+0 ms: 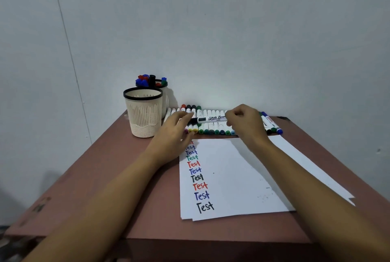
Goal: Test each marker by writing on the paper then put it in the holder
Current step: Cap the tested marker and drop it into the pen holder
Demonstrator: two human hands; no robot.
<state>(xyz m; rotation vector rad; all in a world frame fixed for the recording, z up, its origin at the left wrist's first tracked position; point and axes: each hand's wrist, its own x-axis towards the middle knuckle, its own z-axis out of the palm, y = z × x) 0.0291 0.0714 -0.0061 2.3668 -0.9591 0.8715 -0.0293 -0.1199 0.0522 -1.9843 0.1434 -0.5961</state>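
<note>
Marker is held level between both hands, above the row of markers.
- Left hand: fingertips pinch the black cap end.
- Right hand: fingers curl round the barrel.
- Paper: lies under both wrists, with 1 column of "Test".

Step, likely: cap handling; going on or coming off, cannot tell. If uncapping, the next move calls for a straight pull, then writing. If capping, carry it left, beyond the left fingers, to the near holder.
</note>
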